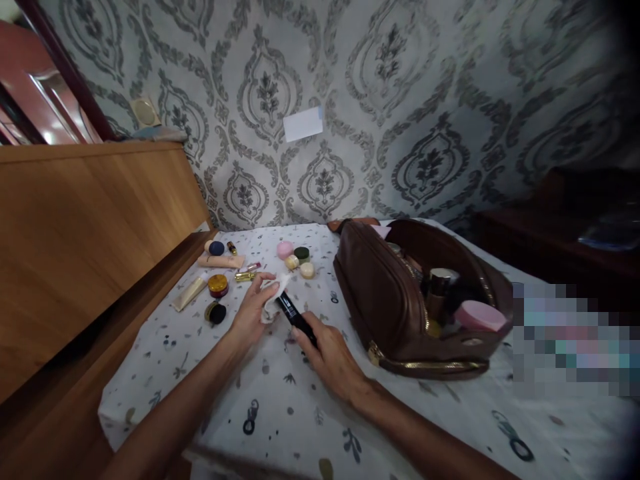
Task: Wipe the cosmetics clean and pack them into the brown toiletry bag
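My right hand [327,350] is closed round the lower part of a black cosmetic tube [290,310] with small pale lettering. In my left hand [251,308] a crumpled white wipe [273,308] is pinched, and it touches the tube's upper end. The tube slants up and to the left above the patterned sheet. Just beyond my left fingers lie a gold lipstick [245,276] and a pink-tipped one [254,267]. Several small jars stand farther back, among them a pink one [285,250] and a dark-lidded one [301,254].
A brown cosmetic bag [380,300] stands unzipped at the right, filled with bottles and a pink item [480,315]. At the left are an amber jar [218,285], a black-lidded jar [215,313] and tubes [190,293]. A wooden cabinet [100,227] borders the left side.
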The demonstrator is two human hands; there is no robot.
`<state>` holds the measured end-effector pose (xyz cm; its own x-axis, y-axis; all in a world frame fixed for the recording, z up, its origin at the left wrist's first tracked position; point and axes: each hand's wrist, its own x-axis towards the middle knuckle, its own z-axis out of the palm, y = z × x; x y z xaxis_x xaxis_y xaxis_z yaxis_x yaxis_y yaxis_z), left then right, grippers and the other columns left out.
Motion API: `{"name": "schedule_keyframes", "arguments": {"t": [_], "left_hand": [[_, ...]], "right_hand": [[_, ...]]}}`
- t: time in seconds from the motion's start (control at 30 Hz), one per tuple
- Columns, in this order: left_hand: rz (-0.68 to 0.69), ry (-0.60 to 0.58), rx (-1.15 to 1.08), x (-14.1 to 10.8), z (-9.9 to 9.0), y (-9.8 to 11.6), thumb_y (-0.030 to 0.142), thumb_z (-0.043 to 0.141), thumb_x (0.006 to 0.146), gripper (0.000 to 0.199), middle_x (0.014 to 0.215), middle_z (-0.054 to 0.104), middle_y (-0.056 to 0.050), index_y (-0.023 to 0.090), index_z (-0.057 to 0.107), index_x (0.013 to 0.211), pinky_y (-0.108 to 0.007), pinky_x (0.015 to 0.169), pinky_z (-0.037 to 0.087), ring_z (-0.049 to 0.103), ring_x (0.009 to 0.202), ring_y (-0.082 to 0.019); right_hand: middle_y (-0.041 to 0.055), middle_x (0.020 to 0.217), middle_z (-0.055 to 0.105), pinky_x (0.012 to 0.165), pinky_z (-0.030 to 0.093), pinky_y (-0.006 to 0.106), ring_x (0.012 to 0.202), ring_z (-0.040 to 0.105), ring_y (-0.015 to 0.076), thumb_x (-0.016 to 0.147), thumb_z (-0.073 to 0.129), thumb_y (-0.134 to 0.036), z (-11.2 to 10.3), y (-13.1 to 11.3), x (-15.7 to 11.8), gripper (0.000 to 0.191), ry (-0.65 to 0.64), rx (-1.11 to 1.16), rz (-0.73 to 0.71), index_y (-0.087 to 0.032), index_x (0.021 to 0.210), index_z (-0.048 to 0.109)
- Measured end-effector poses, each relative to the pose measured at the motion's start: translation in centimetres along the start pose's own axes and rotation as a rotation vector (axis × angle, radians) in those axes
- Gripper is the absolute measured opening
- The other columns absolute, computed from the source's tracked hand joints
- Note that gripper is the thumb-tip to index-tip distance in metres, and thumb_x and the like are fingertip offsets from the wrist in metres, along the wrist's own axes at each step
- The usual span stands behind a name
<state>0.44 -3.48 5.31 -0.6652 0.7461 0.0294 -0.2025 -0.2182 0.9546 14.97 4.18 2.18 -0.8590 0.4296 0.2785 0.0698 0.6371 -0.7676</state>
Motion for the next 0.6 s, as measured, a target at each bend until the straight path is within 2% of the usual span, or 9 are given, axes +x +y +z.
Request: {"name": "schedule_keyframes", "arguments": {"t": [0.1, 0.23, 0.33, 0.43, 0.6], "left_hand": [[0.107, -0.018, 0.221, 1.2, -0.4, -0.3, 0.044, 0.072, 0.074, 0.031, 0.066, 0.058, 0.005, 0.019, 0.059, 0.089, -0.018, 0.053, 0.04, 0.052, 0.057, -0.01], [0.142, -0.011, 0.289, 2.4, -0.9, -0.4, 0.041, 0.074, 0.072, 0.027, 0.061, 0.056, 0.006, 0.018, 0.061, 0.078, -0.018, 0.052, 0.04, 0.052, 0.054, -0.01], [0.082, -0.016, 0.29, 2.8, -1.4, -0.1, 0.038, 0.076, 0.07, 0.026, 0.056, 0.057, 0.005, 0.018, 0.064, 0.081, -0.018, 0.046, 0.036, 0.052, 0.049, -0.01], [-0.017, -0.025, 0.254, 3.1, -2.0, 0.3, 0.037, 0.078, 0.066, 0.026, 0.048, 0.055, 0.005, 0.017, 0.066, 0.078, -0.018, 0.042, 0.032, 0.051, 0.043, -0.01], [-0.177, -0.065, 0.135, 3.2, -2.6, 0.7, 0.03, 0.085, 0.056, 0.03, 0.046, 0.056, 0.003, 0.013, 0.071, 0.077, -0.019, 0.04, 0.034, 0.054, 0.04, -0.012]], "right_hand": [[0.0012, 0.07, 0.061, 0.059, 0.036, 0.026, 0.063, 0.057, 0.0181, 0.095, 0.04, -0.034, 0.0, 0.1, 0.0, 0.02, -0.049, 0.01, -0.017, -0.02, 0.088, 0.052], [0.0011, 0.071, 0.062, 0.062, 0.038, 0.027, 0.065, 0.057, 0.0186, 0.095, 0.042, -0.034, 0.0, 0.3, 0.0, 0.019, -0.077, -0.032, -0.016, -0.02, 0.089, 0.054], [0.0023, 0.075, 0.064, 0.063, 0.04, 0.028, 0.067, 0.057, 0.0187, 0.094, 0.044, -0.03, 0.0, 0.3, -0.1, 0.015, -0.098, -0.043, -0.029, -0.02, 0.091, 0.054], [0.006, 0.088, 0.067, 0.069, 0.045, 0.03, 0.075, 0.061, 0.02, 0.094, 0.044, -0.025, 0.0, 0.3, -0.1, 0.011, -0.092, -0.039, -0.036, -0.02, 0.097, 0.054], [0.0101, 0.103, 0.068, 0.078, 0.049, 0.034, 0.088, 0.064, 0.0226, 0.094, 0.041, -0.02, 0.0, 0.6, -0.1, 0.024, -0.089, -0.019, -0.032, -0.018, 0.114, 0.053]]}}
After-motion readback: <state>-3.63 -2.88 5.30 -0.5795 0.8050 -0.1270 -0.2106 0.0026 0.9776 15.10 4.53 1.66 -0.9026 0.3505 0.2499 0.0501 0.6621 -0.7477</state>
